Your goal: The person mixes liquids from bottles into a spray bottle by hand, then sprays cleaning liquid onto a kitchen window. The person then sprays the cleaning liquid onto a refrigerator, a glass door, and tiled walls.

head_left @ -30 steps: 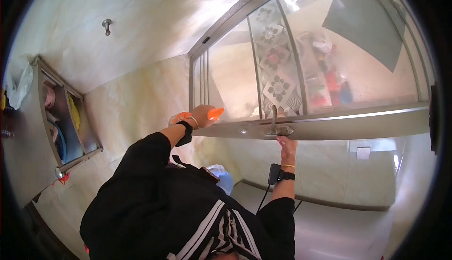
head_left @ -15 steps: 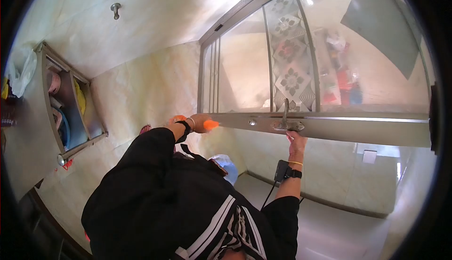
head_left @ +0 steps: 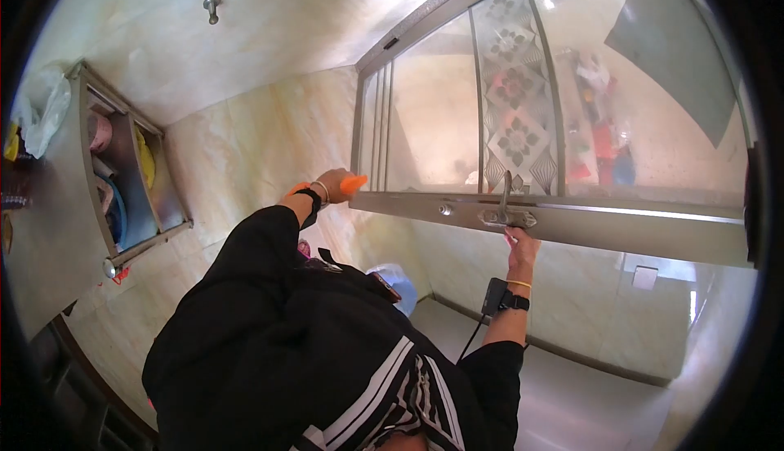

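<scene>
My left hand is closed around a bright orange, cloth-like thing that pokes out beyond the fingers. It is at the free vertical edge of the glazed metal door, near the top corner; whether the cloth touches the frame I cannot tell. My right hand is closed at the near-side door handle, fingers curled by its plate and partly hidden. On the far side a metal lever sticks out. A black watch-like band with a small box sits on my right wrist.
At left stands a metal cabinet with open compartments holding a blue basin and a yellow item. A white plastic bag lies on it. A door stop is on the pale tiled surface. A bluish bag is below me.
My left hand, with the orange cloth-like thing, has moved up and slightly left, towards the door's end edge. My right hand stays at the handle. The whole view has shifted slightly.
</scene>
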Demonstrator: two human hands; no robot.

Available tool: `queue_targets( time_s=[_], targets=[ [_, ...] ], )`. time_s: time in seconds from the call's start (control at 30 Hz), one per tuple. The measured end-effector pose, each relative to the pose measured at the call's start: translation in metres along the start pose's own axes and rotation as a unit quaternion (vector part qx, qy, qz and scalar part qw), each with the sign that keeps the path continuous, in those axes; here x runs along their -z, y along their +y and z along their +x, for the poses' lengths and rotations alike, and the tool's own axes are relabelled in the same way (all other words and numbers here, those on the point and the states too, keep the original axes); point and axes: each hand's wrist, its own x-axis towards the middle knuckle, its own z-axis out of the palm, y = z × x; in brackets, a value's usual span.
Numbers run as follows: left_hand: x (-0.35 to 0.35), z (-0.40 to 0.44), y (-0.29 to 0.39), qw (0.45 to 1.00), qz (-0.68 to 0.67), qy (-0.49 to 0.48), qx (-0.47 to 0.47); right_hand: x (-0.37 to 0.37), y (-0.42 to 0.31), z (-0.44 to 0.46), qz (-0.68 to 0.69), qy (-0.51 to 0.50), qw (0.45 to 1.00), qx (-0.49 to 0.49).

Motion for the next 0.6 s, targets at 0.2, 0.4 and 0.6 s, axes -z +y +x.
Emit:
queue_targets(
  time_s=[0.2, 0.4, 0.6],
  targets=[
    [-0.026, -0.014, -0.016, 0.982, 0.073, -0.046, 0.169, 0.005, 0.006, 0.004, -0.007, -0.006, 1.000, 0.007],
    [0.029, 0.007, -0.031, 0.970, -0.021, 0.168, 0.173, 0.000, 0.001, -0.002, 0.002, -0.006, 1.000, 0.013],
    [0.057, 0.052, -0.020, 0.955, -0.073, 0.285, -0.039, 0.001, 0.002, 0.000, -0.004, 0.004, 1.000, 0.005]
  ],
)
